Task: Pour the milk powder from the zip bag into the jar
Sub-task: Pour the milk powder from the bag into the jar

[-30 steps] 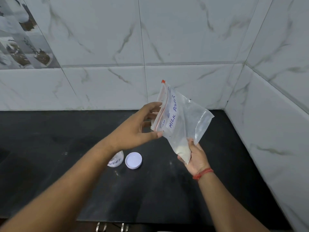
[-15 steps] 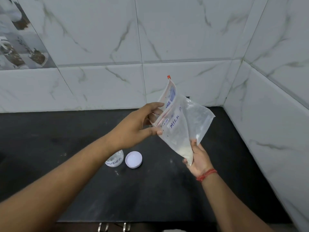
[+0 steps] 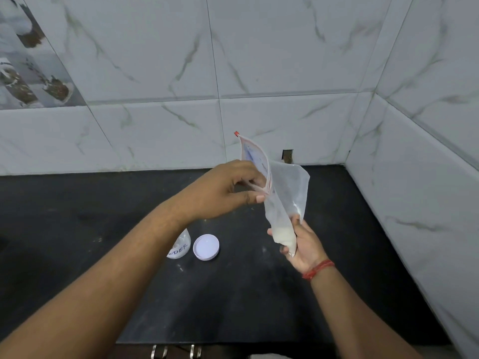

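Observation:
A clear zip bag [image 3: 285, 187] with a red zip strip hangs in the air above the black counter [image 3: 259, 294]. A little white milk powder sits in its bottom corner. My left hand [image 3: 220, 190] pinches the bag's mouth near the zip. My right hand [image 3: 302, 242] holds the bottom corner with the powder. The small clear jar [image 3: 180, 248], labelled in blue and partly filled with white powder, stands on the counter, half hidden behind my left forearm. Its white lid [image 3: 206, 246] lies flat just right of it.
White marble-pattern tiled walls [image 3: 285, 73] close the counter at the back and on the right. The counter's front edge runs near the bottom, with metal handles [image 3: 176, 351] below it.
The bag has turned edge-on, so its written label no longer faces me. My left hand has closed on the bag's mouth. My right hand keeps the bottom corner.

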